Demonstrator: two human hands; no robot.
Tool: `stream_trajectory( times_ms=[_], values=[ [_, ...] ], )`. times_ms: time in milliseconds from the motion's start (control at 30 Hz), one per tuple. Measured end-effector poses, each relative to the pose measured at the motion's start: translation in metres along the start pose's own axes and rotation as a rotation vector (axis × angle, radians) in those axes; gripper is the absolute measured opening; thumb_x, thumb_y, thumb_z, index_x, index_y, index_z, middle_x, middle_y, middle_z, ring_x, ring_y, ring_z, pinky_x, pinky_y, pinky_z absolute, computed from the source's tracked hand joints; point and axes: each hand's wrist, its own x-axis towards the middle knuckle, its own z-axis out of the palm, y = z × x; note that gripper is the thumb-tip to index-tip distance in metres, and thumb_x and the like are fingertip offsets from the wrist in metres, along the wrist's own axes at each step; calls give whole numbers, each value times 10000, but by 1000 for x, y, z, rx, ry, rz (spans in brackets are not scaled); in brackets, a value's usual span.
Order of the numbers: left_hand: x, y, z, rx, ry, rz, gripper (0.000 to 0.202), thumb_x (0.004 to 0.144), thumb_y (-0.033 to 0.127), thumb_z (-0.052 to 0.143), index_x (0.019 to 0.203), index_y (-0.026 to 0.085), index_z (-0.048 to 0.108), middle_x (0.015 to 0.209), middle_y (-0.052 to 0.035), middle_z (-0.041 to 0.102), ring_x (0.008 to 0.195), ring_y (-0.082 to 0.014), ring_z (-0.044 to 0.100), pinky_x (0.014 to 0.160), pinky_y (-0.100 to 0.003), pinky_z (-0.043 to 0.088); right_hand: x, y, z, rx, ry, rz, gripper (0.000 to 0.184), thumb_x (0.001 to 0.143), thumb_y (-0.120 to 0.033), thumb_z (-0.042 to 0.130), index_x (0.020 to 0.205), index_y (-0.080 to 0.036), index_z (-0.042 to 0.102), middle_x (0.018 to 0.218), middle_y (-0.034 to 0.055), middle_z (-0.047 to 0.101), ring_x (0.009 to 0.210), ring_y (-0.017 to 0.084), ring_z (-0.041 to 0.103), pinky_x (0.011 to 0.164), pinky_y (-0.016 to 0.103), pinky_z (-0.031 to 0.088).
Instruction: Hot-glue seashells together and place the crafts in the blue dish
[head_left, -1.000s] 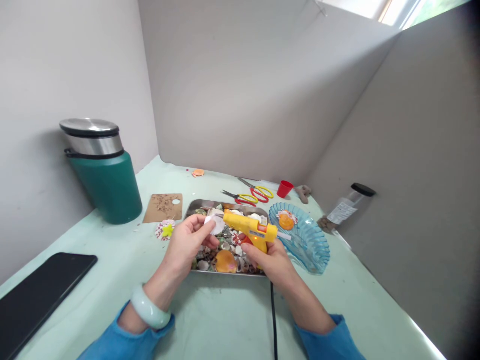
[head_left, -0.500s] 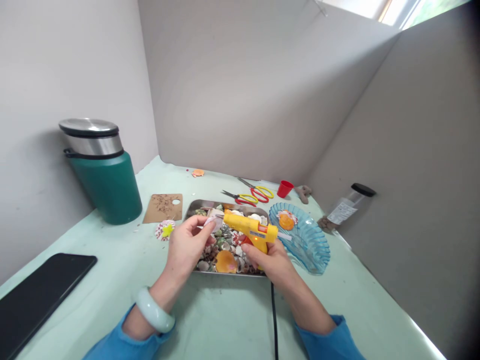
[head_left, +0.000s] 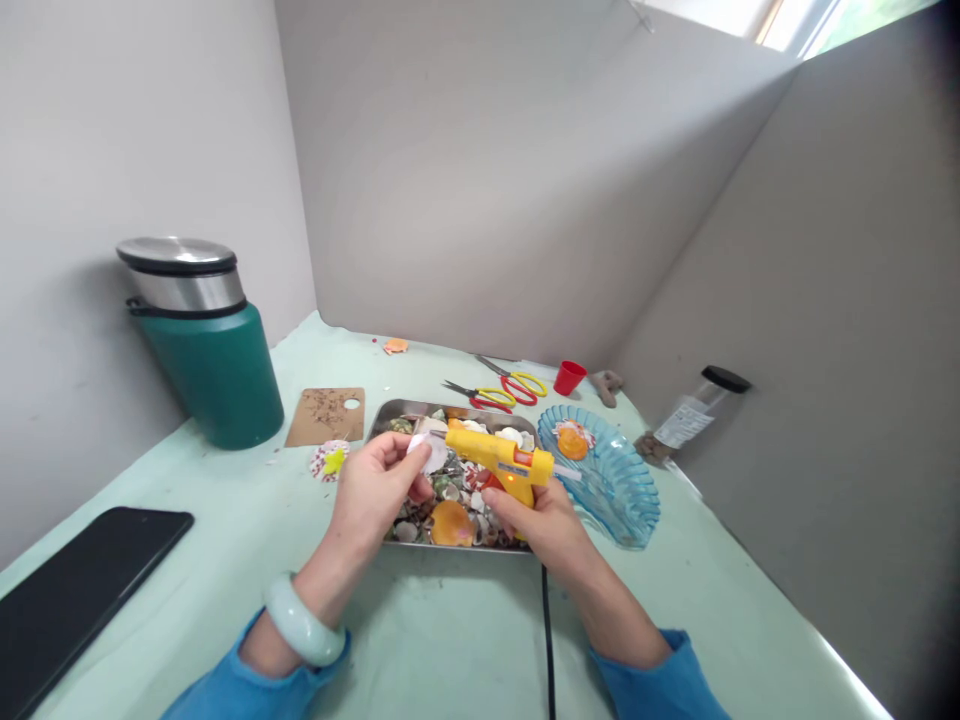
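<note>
My left hand [head_left: 373, 492] pinches a small white shell [head_left: 433, 452] between thumb and fingers, above a metal tray [head_left: 390, 411] filled with mixed shells. My right hand [head_left: 541, 521] grips a yellow glue gun [head_left: 501, 458] by its handle, its nozzle pointing left and touching or nearly touching the white shell. The gun's black cord [head_left: 547, 640] runs down toward me. A pale bangle sits on my left wrist.
A blue shell-shaped dish [head_left: 615, 480] with an orange shell lies right of the tray. Two scissors [head_left: 504, 388] and a red cup [head_left: 569, 377] lie behind. A green jug [head_left: 206, 345], brown card [head_left: 328, 415], decorated shell piece [head_left: 331, 460] and black phone [head_left: 79, 590] sit left. A plastic bottle [head_left: 694, 412] lies right.
The white shell in my left hand has turned slightly, edge-on half a second ago and flatter now. Both hands stay over the tray with the gun nozzle at the shell.
</note>
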Motion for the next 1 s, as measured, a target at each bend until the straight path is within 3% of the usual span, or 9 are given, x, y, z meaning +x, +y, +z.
stream_trajectory(
  times_ms=[367,567,1000],
  values=[
    [0,3,-2,-136,-22,-38,283,733,403,679,787,135,608,471,-4,621,456,-111,542,496,-200,442,0,-1,1,-7,6,0,246,703,-367,719,805,-151,658,513,-63,476,469,76,384,457,216,309],
    [1,3,-2,-207,-146,-116,299,703,385,710,806,121,618,448,-3,611,408,-95,514,443,-178,397,1,1,-1,-5,-2,-9,275,727,-391,711,844,-147,661,487,-67,469,456,80,389,453,219,313],
    [3,-1,-5,-267,-167,-120,281,738,381,698,818,126,610,470,10,610,429,-87,520,465,-176,402,0,3,-3,1,-15,-11,273,746,-377,707,892,-149,670,504,-62,480,465,81,400,458,216,325]
  ],
)
